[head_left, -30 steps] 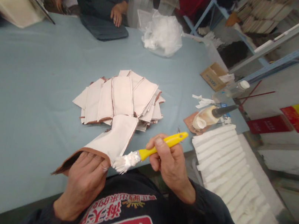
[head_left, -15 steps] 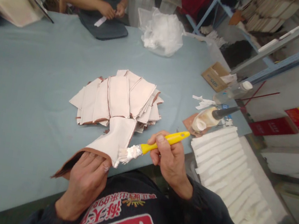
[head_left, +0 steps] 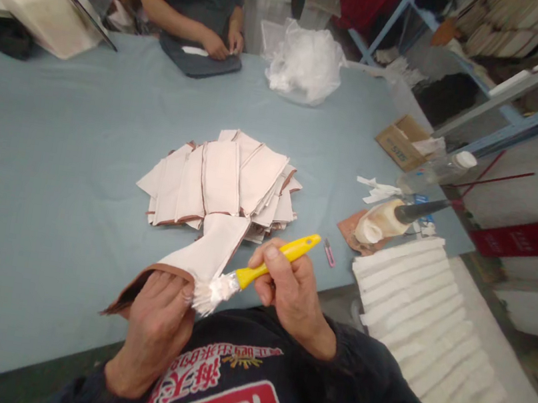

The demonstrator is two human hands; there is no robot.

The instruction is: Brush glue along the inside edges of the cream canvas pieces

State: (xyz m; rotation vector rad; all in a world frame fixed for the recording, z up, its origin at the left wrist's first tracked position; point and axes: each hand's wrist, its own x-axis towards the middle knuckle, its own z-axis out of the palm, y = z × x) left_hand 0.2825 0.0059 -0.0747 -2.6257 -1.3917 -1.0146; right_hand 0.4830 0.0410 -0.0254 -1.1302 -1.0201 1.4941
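Observation:
My right hand point(head_left: 286, 288) is closed around the yellow handle of a paintbrush point(head_left: 276, 260). White paste coats its bristles, which are at the edge of a cream fabric piece point(head_left: 206, 246) with a brown border, close to my left fingertips. My left hand point(head_left: 158, 313) grips the near end of that piece, fingers tucked under its curled brown edge; the thumb lies along the near side. The piece's far end reaches a fanned pile of similar cream pieces point(head_left: 222, 178) with brown edges.
Right of the pile are a pink-handled small tool point(head_left: 329, 253), a glue-stained container point(head_left: 382, 222), a clear bottle point(head_left: 438, 173) and a cardboard box point(head_left: 404, 143). White strips point(head_left: 415, 304) hang at the table's right edge. Across the table point(head_left: 54, 149), another person's hands point(head_left: 226, 47) rest on dark fabric.
My right hand has moved the brush left and slightly down, toward my left fingers. The pink-handled tool has come into sight. The other person's hands have lowered onto the dark fabric.

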